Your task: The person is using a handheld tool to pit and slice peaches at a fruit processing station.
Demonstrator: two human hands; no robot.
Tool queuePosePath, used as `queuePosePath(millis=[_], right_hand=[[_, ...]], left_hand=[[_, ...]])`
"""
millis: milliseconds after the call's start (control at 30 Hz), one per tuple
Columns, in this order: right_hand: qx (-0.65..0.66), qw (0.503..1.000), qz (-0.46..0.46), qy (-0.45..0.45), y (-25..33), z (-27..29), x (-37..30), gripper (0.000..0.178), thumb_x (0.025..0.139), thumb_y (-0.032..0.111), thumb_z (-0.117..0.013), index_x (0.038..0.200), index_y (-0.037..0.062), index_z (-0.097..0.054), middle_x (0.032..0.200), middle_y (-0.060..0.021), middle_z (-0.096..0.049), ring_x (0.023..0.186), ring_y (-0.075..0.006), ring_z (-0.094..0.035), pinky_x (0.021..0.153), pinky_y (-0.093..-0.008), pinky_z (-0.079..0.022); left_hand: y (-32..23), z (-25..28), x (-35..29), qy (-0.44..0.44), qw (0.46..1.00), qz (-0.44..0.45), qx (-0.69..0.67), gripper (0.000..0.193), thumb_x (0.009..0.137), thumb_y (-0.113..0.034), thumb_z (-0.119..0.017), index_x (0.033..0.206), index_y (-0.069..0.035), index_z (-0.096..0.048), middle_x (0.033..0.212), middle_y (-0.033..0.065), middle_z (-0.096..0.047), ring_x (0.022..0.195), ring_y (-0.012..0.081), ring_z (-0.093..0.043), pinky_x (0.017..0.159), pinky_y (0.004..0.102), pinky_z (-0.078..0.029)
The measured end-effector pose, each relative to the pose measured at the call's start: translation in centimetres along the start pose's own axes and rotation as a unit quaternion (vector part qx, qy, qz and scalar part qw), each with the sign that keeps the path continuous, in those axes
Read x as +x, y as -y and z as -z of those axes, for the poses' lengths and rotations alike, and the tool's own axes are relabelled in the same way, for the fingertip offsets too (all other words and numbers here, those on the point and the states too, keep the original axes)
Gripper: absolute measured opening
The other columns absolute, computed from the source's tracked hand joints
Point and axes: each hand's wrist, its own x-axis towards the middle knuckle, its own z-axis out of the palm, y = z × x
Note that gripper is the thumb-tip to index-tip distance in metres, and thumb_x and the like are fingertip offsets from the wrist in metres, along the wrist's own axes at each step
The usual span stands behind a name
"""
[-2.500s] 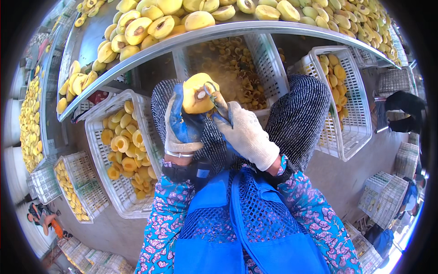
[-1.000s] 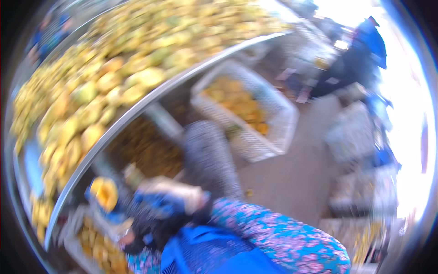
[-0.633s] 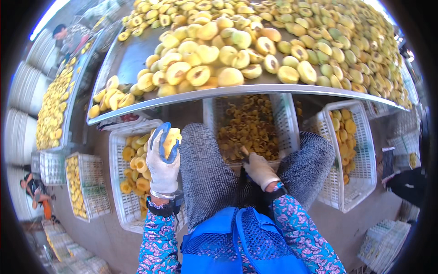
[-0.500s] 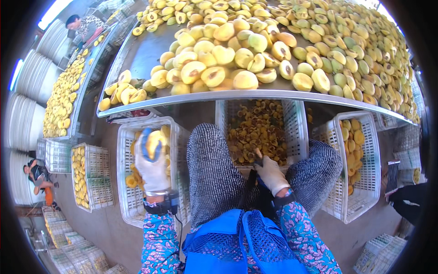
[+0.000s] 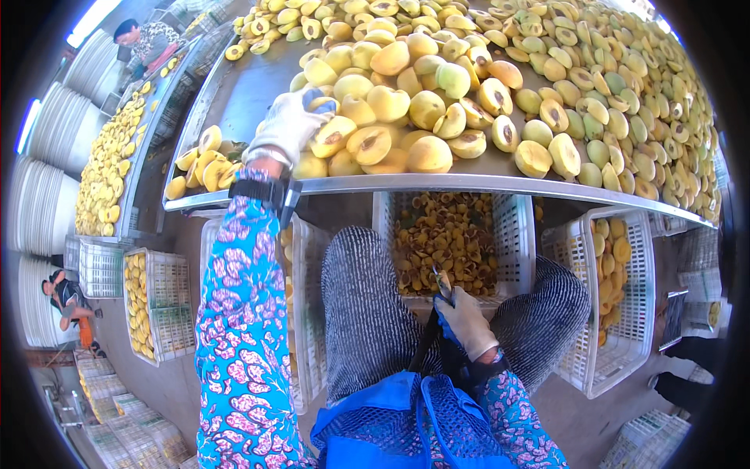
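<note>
My left hand, in a white glove with blue fingertips, reaches over the near left part of the heap of yellow peach halves on the metal table. Its fingers are bent and apart, close to a cut peach half; no fruit shows clearly in its grip. My right hand, gloved too, is low between my knees. It is closed round a small hand tool with a narrow tip pointing up and away; most of the handle is hidden in the fist.
Between my knees a white crate holds brownish fruit scraps. Crates with peach halves stand at my left and right. The table's metal rim crosses ahead. Another person works at a fruit table far left.
My left hand has gone from the left crate, where it had a peach half, up to the heap on the table. My right hand keeps the tool and has shifted slightly down.
</note>
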Motion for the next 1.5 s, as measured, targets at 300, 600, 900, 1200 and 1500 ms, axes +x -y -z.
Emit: queuePosePath(millis=[300,600,900,1200,1500], right_hand=[[0.333,0.938,-0.088,0.029,2.4,1.7,-1.4,0.015,0.09,0.019,-0.057,0.087,0.0056,-0.05,0.061,0.0014,-0.048,0.044,-0.0069,-0.043,0.038,-0.0233,-0.035],[0.229,0.972,0.046,0.012,9.8,2.9,-5.0,0.028,0.089,0.025,-0.059,0.097,-0.0005,-0.052,0.069,-0.0085,-0.058,0.056,-0.0112,-0.053,0.052,-0.0289,-0.044],[-0.011,0.989,0.131,-0.074,10.1,0.7,-6.5,0.029,0.087,0.023,-0.059,0.097,-0.0028,-0.05,0.08,-0.0261,-0.061,0.078,-0.0425,-0.061,0.065,-0.0459,-0.046],[-0.014,0.991,0.112,-0.078,9.1,-0.6,-7.2,0.03,0.085,0.022,-0.06,0.094,-0.0047,-0.048,0.08,-0.0281,-0.06,0.079,-0.0434,-0.06,0.066,-0.0484,-0.046],[-0.005,0.998,0.062,0.025,8.6,-1.6,-6.7,0.031,0.084,0.021,-0.058,0.097,-0.0056,-0.048,0.085,-0.029,-0.061,0.086,-0.0432,-0.06,0.073,-0.0462,-0.048]], left_hand=[[0.9,2.4,-7.1,-0.041,0.82,0.003,-0.571,0.035,0.089,-0.022,-0.059,0.119,-0.004,-0.052,0.119,0.0138,-0.056,0.102,0.0294,-0.061,0.08,0.0463,-0.056],[-7.2,-4.6,-21.1,0.028,0.434,0.222,-0.872,0.049,0.094,-0.041,-0.046,0.115,0.002,-0.054,0.113,0.0183,-0.06,0.112,0.0319,-0.053,0.098,0.0494,-0.043],[-10.8,-6.5,-24.5,-0.034,0.88,0.007,-0.473,0.033,0.097,-0.021,-0.046,0.118,0.004,-0.05,0.108,0.0136,-0.06,0.101,0.0225,-0.059,0.09,0.0336,-0.049],[-11.1,-6.7,-25.2,0.046,0.659,0.189,-0.726,0.042,0.098,-0.033,-0.043,0.117,0.004,-0.049,0.104,0.0134,-0.06,0.094,0.0228,-0.061,0.084,0.0329,-0.052],[-7.5,-10.2,-25.9,0.011,0.643,0.289,-0.709,0.032,0.093,-0.024,-0.052,0.102,0.006,-0.06,0.092,0.017,-0.064,0.081,0.0275,-0.065,0.073,0.0402,-0.057]])
